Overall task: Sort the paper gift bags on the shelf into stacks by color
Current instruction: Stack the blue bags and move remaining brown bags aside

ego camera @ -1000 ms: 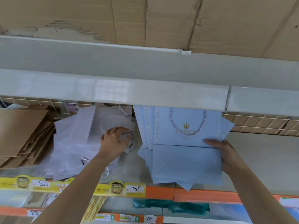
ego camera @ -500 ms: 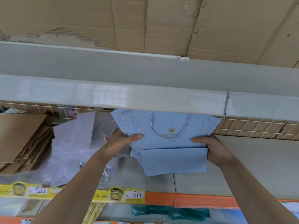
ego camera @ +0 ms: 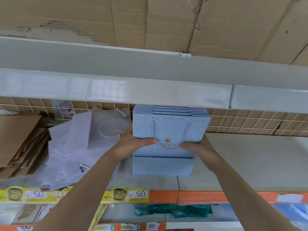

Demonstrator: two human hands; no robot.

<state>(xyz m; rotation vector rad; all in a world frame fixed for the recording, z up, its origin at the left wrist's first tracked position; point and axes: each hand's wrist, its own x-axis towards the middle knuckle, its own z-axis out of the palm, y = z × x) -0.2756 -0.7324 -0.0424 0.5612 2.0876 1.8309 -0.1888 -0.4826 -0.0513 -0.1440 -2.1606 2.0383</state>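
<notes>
a: where's the blue lot?

b: the stack of blue gift bags point(ego camera: 170, 130) sits in the middle of the frame, squared up and tipped toward the camera, its lower edge near the grey shelf point(ego camera: 241, 160). the front bag shows a gold crown, a dotted gold border and a twisted cord handle; the edges of the bags behind it fan out along the top, under the white beam point(ego camera: 116, 87).

a: and the hands?

b: both grasp the stack. the left hand point(ego camera: 131, 144) clasps the left edge, thumb laid across the front face. the right hand point(ego camera: 198, 145) clasps the right edge, its thumb also across the front, the two thumbs nearly meeting under the crown.

a: what's beside it?

b: left of centre, a loose heap of white gift bags point(ego camera: 80, 144) lies spread on the shelf, touching or just behind the left hand. at the far left edge a slumped pile of brown paper bags point(ego camera: 18, 139) leans. a wire grid point(ego camera: 250, 122) backs the shelf. along the bottom, yellow price tags point(ego camera: 130, 195) marked 5.0 sit on an orange rail point(ego camera: 200, 196). brown cardboard point(ego camera: 183, 22) fills the top of the frame.
</notes>
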